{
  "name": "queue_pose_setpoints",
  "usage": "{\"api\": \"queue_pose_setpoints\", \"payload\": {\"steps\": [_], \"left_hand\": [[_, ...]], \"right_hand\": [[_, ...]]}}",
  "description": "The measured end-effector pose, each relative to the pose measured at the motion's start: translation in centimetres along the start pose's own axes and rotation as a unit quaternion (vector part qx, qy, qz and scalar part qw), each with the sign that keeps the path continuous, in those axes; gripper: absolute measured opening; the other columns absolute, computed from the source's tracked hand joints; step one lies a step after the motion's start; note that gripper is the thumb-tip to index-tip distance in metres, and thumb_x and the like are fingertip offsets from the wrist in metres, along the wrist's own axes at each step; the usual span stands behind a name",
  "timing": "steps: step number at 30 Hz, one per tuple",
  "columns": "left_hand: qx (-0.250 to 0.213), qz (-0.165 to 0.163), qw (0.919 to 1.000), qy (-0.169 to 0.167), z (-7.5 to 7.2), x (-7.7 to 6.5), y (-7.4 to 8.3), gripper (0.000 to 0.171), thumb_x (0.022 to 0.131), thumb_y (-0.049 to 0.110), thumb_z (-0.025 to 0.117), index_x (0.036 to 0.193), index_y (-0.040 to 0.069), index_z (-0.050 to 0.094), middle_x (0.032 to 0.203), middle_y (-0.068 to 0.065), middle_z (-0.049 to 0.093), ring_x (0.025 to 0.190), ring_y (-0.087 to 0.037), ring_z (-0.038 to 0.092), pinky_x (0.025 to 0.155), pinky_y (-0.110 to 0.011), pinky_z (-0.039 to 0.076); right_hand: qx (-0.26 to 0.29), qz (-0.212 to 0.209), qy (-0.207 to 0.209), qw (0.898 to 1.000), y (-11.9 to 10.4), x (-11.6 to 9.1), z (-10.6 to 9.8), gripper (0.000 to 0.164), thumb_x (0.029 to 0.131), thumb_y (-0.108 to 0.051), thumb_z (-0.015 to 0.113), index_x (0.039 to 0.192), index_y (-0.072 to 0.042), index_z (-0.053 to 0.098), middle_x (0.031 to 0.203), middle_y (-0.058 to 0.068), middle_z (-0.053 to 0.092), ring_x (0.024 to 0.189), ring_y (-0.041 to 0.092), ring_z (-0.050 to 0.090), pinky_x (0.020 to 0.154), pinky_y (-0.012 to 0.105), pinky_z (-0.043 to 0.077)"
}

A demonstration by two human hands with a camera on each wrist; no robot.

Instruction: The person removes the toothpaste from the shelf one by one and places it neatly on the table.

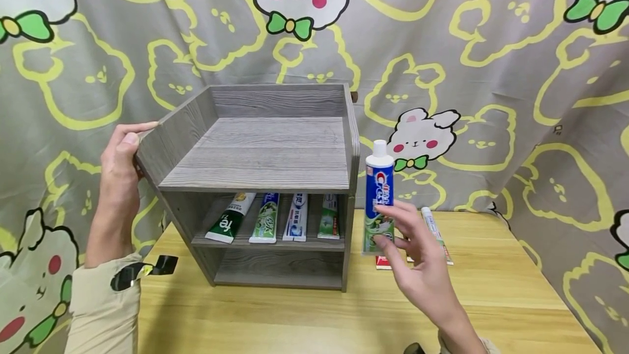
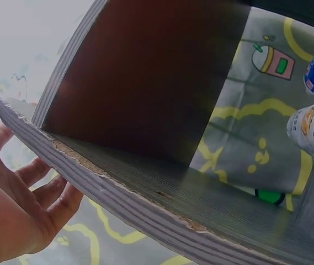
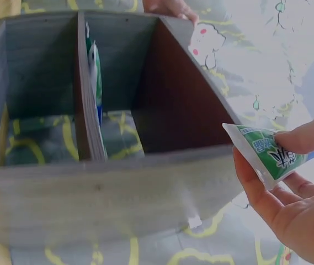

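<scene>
A grey wood-grain shelf unit [image 1: 255,149] stands on the table. My left hand [image 1: 118,173] grips the top of its left side panel; in the left wrist view, the thumb and fingers of that hand [image 2: 27,204] lie on either side of the panel's edge. To the right of the unit, my right hand [image 1: 417,250] pinches a blue and green toothpaste tube [image 1: 379,184] near its flat end, white cap up. The tube [image 3: 272,152] is apart from the unit. Several toothpaste tubes, including a dark green one [image 1: 231,220] and a white-blue one [image 1: 296,220], lie side by side on the middle shelf.
Behind the right hand, a white toothpaste tube [image 1: 432,228] and a partly hidden red item [image 1: 383,263] lie on the wooden table [image 1: 275,321]. A grey patterned curtain [image 1: 467,70] hangs behind and at both sides. The lower compartment [image 1: 280,266] shows its bare board.
</scene>
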State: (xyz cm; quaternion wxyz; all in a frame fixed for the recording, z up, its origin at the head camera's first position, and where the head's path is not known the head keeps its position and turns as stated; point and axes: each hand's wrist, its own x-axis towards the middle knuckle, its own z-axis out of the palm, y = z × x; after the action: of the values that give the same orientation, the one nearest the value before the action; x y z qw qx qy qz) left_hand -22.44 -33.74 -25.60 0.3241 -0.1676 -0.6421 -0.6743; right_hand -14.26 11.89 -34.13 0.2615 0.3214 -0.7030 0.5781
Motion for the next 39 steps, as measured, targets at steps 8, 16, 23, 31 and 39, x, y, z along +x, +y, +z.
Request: {"api": "queue_pose_setpoints", "payload": {"steps": [8,16,23,31,39], "left_hand": [[0.010,0.002,0.9999,-0.001,0.0,0.0,0.2,0.035,0.104,0.024,0.049,0.126,0.003,0.066,0.095,-0.010,0.065,0.072,-0.017,0.058,0.056,-0.024,0.046],[0.012,-0.007,0.9999,0.007,0.4,-0.1,0.1,0.035,0.104,0.023,0.049,0.125,0.004,0.067,0.095,-0.010,0.065,0.073,-0.017,0.058,0.057,-0.024,0.047],[0.015,-0.007,0.9998,0.012,0.6,-0.3,0.1,0.034,0.103,0.023,0.049,0.125,0.005,0.068,0.095,-0.011,0.064,0.075,-0.019,0.057,0.059,-0.025,0.046],[0.017,-0.004,0.9997,0.015,0.5,-0.2,0.3,0.035,0.103,0.023,0.049,0.126,0.005,0.068,0.093,-0.011,0.064,0.073,-0.019,0.057,0.057,-0.025,0.045],[0.015,-0.005,0.9998,0.013,0.4,-0.2,0.3,0.035,0.103,0.025,0.050,0.126,0.005,0.067,0.096,-0.012,0.062,0.077,-0.020,0.056,0.061,-0.026,0.045]], "right_hand": [[-0.018,0.031,0.019,0.999,1.0,-0.5,-2.9,0.062,0.083,0.030,0.060,0.140,0.007,0.052,0.138,0.017,0.052,0.127,0.017,0.061,0.087,0.027,0.056],[-0.001,0.058,0.033,0.998,2.4,-0.9,-5.6,0.057,0.087,0.026,0.059,0.141,0.009,0.051,0.142,0.014,0.051,0.125,0.014,0.062,0.089,0.025,0.054],[0.007,0.052,0.050,0.997,3.9,-0.9,-8.0,0.056,0.089,0.025,0.057,0.142,0.009,0.050,0.137,0.012,0.055,0.112,0.012,0.068,0.079,0.022,0.057],[-0.079,0.082,0.066,0.991,5.9,-0.8,-10.2,0.054,0.093,0.019,0.059,0.144,0.005,0.052,0.140,0.006,0.054,0.117,0.005,0.065,0.069,0.016,0.056],[-0.136,0.134,0.073,0.979,8.3,-1.4,-11.8,0.052,0.096,0.008,0.063,0.146,-0.003,0.054,0.144,0.003,0.052,0.116,-0.001,0.062,0.078,0.014,0.053]]}}
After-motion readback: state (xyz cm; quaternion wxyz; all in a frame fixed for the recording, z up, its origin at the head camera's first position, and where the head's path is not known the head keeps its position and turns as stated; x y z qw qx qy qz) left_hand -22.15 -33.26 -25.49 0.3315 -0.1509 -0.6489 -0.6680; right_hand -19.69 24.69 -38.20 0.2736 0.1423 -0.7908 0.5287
